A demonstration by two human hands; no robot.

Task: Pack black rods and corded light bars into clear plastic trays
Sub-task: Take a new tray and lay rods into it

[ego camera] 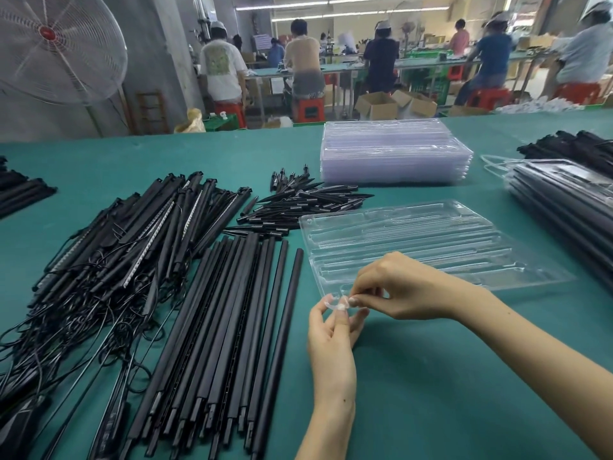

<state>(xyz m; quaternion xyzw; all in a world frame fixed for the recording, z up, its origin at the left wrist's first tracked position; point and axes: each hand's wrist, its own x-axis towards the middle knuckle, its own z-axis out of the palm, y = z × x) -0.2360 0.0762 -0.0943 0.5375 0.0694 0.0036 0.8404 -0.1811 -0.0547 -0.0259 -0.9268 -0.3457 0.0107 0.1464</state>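
Where fingertips meet, both hands (358,307) pinching a clear strip (335,305).

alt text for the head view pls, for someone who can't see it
Both hands, left and right, pinch a small clear strip over a green table, just in front of an empty clear tray. Black rods and a tangle of corded light bars lie to the left; stacked trays sit behind.
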